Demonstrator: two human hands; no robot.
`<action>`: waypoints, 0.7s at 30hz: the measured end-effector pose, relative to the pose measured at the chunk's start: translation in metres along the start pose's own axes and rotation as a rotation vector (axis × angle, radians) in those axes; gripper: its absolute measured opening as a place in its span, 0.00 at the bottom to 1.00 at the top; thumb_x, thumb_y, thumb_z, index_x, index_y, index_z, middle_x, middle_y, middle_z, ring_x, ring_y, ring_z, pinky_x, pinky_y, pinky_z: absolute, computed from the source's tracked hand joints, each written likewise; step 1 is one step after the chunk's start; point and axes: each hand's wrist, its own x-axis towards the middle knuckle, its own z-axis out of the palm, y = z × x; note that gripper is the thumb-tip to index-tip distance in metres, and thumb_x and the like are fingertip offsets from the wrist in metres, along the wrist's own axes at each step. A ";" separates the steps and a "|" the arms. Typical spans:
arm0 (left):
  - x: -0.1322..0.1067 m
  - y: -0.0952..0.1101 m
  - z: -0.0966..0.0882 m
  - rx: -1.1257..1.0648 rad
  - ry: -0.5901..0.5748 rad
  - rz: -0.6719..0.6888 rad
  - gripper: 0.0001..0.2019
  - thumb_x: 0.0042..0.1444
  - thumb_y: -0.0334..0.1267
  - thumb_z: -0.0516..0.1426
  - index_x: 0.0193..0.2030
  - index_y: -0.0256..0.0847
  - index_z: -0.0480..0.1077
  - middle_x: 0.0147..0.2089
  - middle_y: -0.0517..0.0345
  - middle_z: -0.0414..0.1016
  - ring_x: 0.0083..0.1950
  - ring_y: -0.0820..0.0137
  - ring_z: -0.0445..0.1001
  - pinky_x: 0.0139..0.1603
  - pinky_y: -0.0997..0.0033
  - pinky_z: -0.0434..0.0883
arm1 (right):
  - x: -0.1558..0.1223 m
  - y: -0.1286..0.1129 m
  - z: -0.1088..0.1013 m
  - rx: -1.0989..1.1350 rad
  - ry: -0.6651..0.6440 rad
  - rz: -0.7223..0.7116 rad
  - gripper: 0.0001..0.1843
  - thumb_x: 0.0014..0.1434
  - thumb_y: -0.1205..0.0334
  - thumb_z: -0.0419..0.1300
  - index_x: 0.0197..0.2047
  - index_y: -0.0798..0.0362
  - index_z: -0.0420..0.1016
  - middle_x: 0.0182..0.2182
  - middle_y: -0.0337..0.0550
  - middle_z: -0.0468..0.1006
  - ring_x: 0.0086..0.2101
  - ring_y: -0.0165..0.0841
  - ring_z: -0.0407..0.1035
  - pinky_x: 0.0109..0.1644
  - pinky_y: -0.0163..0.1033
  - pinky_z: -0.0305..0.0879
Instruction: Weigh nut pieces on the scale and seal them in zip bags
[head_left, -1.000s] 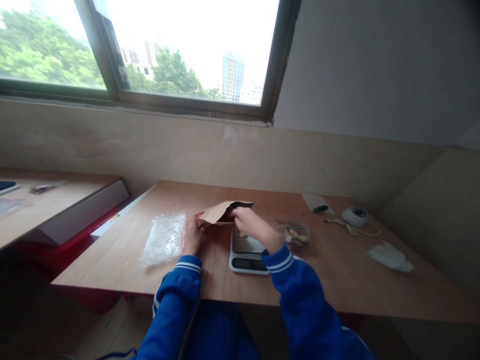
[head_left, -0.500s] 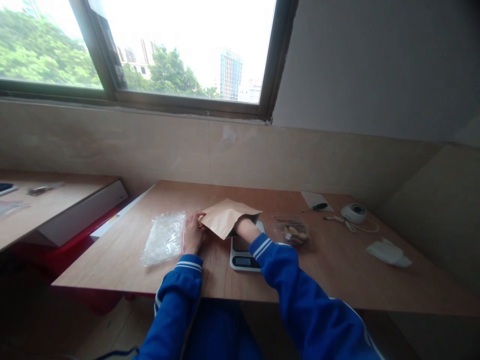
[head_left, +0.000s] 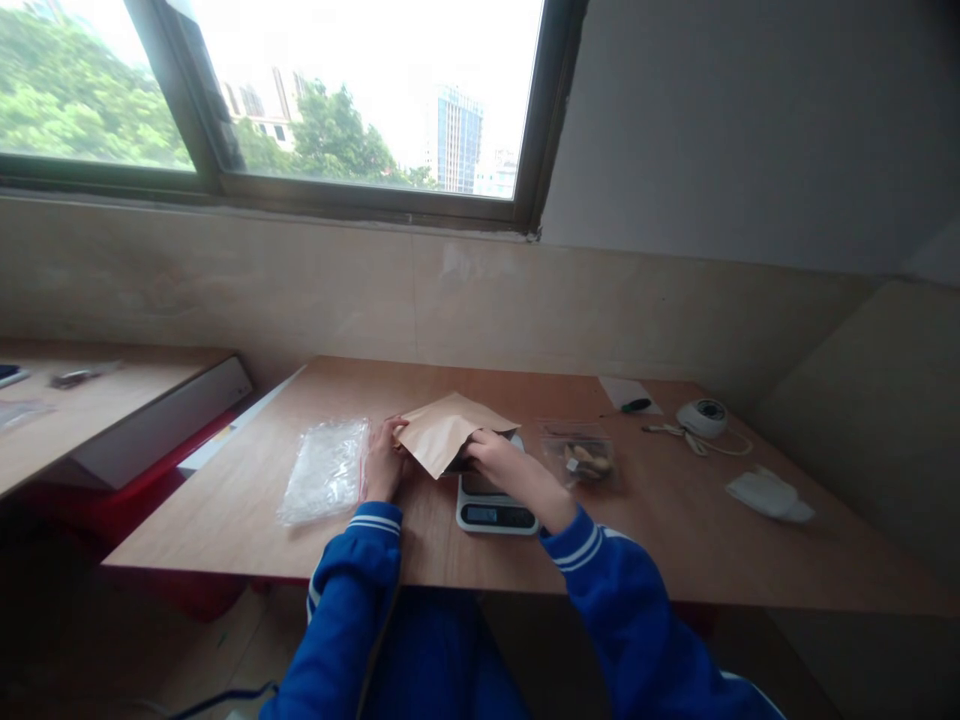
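Note:
A brown paper bag [head_left: 448,428] lies tilted over a white digital scale [head_left: 496,516], its dark opening facing right. My left hand [head_left: 385,458] is closed on the bag's left end. At the opening is my right hand [head_left: 504,462], with its fingertips hidden inside the bag, so what they hold, if anything, does not show. Close to my left hand lies a stack of clear plastic bags [head_left: 328,472]. To the right of the scale sits a clear zip bag [head_left: 585,458] with brownish pieces in it.
Toward the back right are a screwdriver [head_left: 634,406] on white paper, a white dome camera [head_left: 702,417] with its cable, and a crumpled white packet [head_left: 769,495]. A second table [head_left: 135,400] stands at the left, below the window.
My right hand has drawn back toward the right, out of most of the bag. More of the scale's display now shows. My left hand keeps its hold on the bag.

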 end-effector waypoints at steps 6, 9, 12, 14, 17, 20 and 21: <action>0.000 -0.001 0.001 -0.004 0.005 -0.031 0.22 0.44 0.23 0.53 0.46 0.47 0.67 0.53 0.54 0.71 0.58 0.60 0.68 0.56 0.59 0.68 | 0.000 -0.007 -0.010 0.078 0.118 -0.037 0.13 0.61 0.75 0.54 0.40 0.53 0.77 0.46 0.49 0.75 0.51 0.37 0.68 0.56 0.45 0.66; 0.000 -0.003 0.002 -0.009 0.003 -0.034 0.24 0.43 0.23 0.53 0.48 0.47 0.67 0.53 0.54 0.70 0.57 0.59 0.68 0.56 0.59 0.68 | -0.003 -0.009 -0.014 0.145 0.215 -0.045 0.13 0.60 0.75 0.55 0.42 0.53 0.77 0.46 0.48 0.75 0.51 0.37 0.69 0.56 0.46 0.66; 0.000 -0.005 0.002 -0.018 -0.012 -0.039 0.25 0.43 0.24 0.52 0.49 0.48 0.67 0.54 0.53 0.70 0.57 0.59 0.68 0.54 0.58 0.69 | -0.006 -0.014 -0.020 0.177 0.282 -0.040 0.13 0.61 0.73 0.55 0.43 0.51 0.77 0.45 0.46 0.76 0.49 0.35 0.70 0.55 0.45 0.67; 0.000 -0.006 0.003 -0.013 -0.010 -0.036 0.25 0.43 0.24 0.52 0.50 0.48 0.67 0.54 0.53 0.70 0.58 0.59 0.67 0.55 0.58 0.68 | -0.009 -0.018 -0.023 0.184 0.306 -0.026 0.13 0.62 0.71 0.55 0.44 0.49 0.77 0.46 0.45 0.77 0.49 0.35 0.71 0.55 0.44 0.68; -0.001 -0.004 0.002 -0.007 0.000 -0.055 0.25 0.44 0.25 0.53 0.50 0.48 0.67 0.53 0.53 0.70 0.57 0.58 0.68 0.57 0.57 0.67 | -0.012 -0.023 -0.026 0.225 0.338 -0.005 0.12 0.63 0.69 0.55 0.45 0.48 0.77 0.47 0.45 0.77 0.51 0.35 0.70 0.56 0.45 0.67; -0.001 -0.001 0.001 -0.024 -0.008 -0.097 0.24 0.45 0.26 0.54 0.50 0.47 0.68 0.52 0.53 0.71 0.55 0.59 0.69 0.54 0.58 0.68 | -0.015 -0.026 -0.030 0.306 0.376 0.017 0.11 0.63 0.67 0.57 0.47 0.48 0.77 0.47 0.45 0.76 0.52 0.35 0.69 0.58 0.44 0.65; -0.001 0.000 0.000 -0.032 -0.014 -0.109 0.23 0.45 0.27 0.54 0.50 0.46 0.68 0.52 0.52 0.71 0.54 0.59 0.70 0.53 0.59 0.69 | -0.017 -0.026 -0.032 0.334 0.392 0.031 0.11 0.62 0.66 0.57 0.47 0.48 0.77 0.47 0.44 0.77 0.51 0.34 0.69 0.58 0.44 0.65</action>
